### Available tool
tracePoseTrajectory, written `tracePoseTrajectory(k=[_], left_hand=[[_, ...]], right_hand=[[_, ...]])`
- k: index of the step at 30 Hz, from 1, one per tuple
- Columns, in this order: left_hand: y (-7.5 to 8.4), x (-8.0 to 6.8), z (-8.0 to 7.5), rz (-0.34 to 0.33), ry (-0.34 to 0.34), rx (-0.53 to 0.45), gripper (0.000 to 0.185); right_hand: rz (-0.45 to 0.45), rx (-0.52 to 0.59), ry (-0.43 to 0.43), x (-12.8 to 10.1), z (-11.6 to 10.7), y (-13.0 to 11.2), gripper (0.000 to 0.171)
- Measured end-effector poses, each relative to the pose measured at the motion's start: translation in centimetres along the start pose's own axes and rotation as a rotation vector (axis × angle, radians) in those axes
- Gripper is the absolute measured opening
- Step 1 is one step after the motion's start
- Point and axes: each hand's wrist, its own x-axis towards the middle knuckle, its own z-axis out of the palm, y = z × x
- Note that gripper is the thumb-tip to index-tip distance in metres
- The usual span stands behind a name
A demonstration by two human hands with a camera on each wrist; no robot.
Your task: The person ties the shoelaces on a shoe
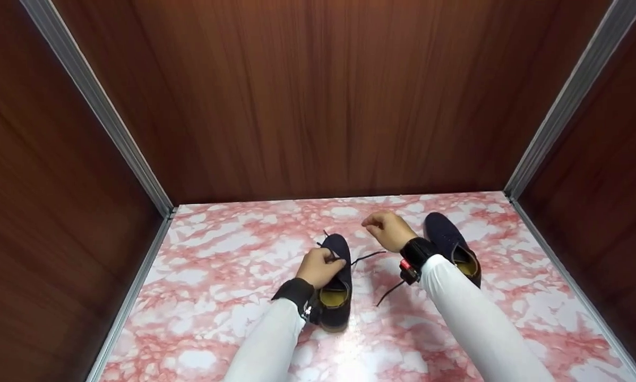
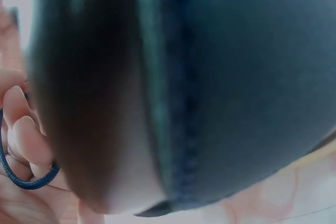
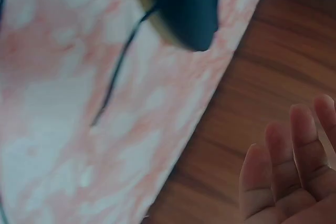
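I see my left hand (image 1: 319,267) pinching a thin cord lace (image 2: 26,182) on the navy suede shoe (image 1: 335,286). My right hand (image 1: 388,229) hovers loosely open, empty. A second shoe (image 1: 450,244) lies beside it on the glossy pink-marbled tabletop (image 1: 217,276).

Two shoes stand on the table (image 1: 201,297). The nearer shoe (image 1: 335,286) sits at the centre, its toe pointing to twelve o'clock, with the left hand (image 1: 320,267) on it. At two o'clock from it stands the second shoe (image 1: 450,244). Between them hangs the right hand (image 1: 388,229), and under that hand a lace (image 1: 371,256) trails from the nearer shoe towards four o'clock.
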Motion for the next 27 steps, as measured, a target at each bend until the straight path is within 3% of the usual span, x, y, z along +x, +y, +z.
tracePoseTrajectory(k=[11, 18, 27], left_hand=[[-0.8, 0.0, -0.6, -0.016, -0.014, -0.064, 0.030], [-1.2, 0.0, -0.7, 0.004, -0.016, -0.083, 0.028], [-1.1, 0.0, -0.6, -0.012, -0.031, -0.155, 0.022]], right_hand=[[0.095, -0.036, -0.114, -1.7, 3.0, 2.8, 0.017], [0.048, -0.084, -0.208, -2.3, 5.6, 2.7, 0.022], [-0.022, -0.203, -0.187, -2.6, 8.5, 3.9, 0.023]])
